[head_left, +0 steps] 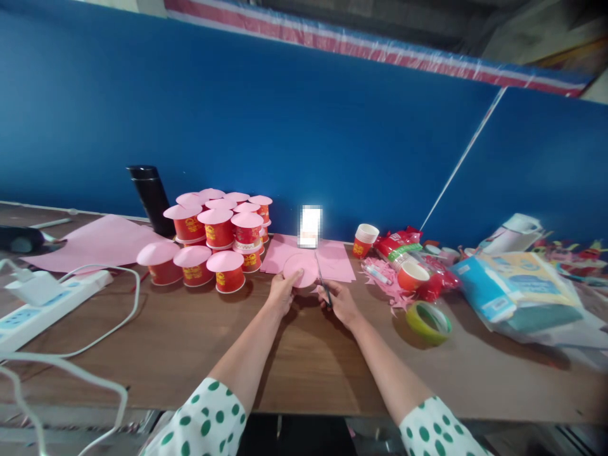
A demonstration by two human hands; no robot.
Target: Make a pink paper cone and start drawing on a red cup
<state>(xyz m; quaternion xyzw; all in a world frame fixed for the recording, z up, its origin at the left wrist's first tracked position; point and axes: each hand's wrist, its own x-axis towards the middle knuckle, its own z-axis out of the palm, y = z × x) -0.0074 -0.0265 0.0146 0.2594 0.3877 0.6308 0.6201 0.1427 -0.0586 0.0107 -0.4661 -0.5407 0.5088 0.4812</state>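
Note:
Pinched in my left hand (284, 292) is a round pink paper disc (300, 268), held up above the table. My right hand (342, 303) is closed around the handles of a pair of scissors (321, 278), whose blades point away from me along the disc's right edge. A small pink scrap hangs near the scissors. Behind the disc lie flat pink paper sheets (338, 261). To the left stand several red paper cups (228, 280) topped with shallow pink paper cones (225, 261), some stacked two high.
A black flask (151, 199) stands by the blue partition (285, 120). A white power strip (52, 310) with cables lies left. On the right are stacked cups (365, 240), pink paper scraps (392, 285), a tape roll (428, 322) and a blue-and-yellow package (517, 291).

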